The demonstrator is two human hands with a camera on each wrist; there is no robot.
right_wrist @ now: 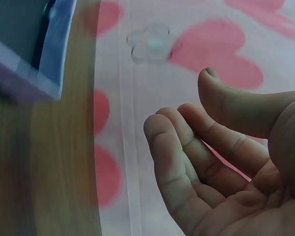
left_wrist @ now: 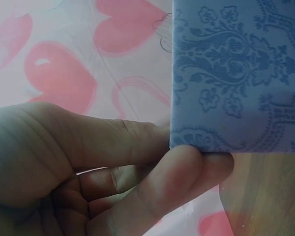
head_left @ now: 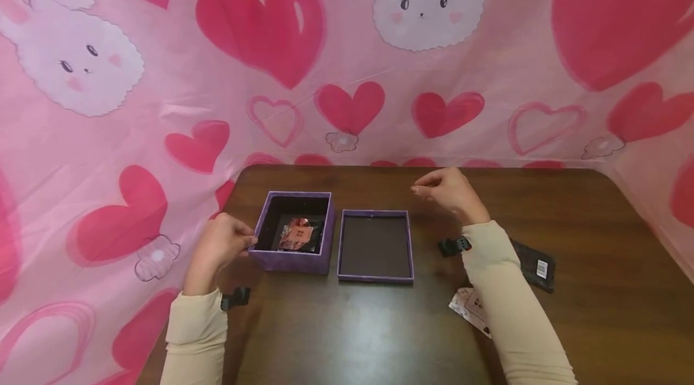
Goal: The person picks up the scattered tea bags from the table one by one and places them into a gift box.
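Left of centre in the head view, the left hand (head_left: 223,241) pinches a purple box (head_left: 298,262) at its near-left corner, seemingly steadying it, while the right hand (head_left: 451,193), fingers loosely curled, holds nothing.

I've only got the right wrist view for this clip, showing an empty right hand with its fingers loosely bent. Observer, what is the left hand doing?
Observer: The left hand grips the purple box at a corner, as the head and left wrist views show.
Operator: Is anything inside that box?
Observer: Yes, at least one packet with a pinkish label lies in it, seen from the head camera.
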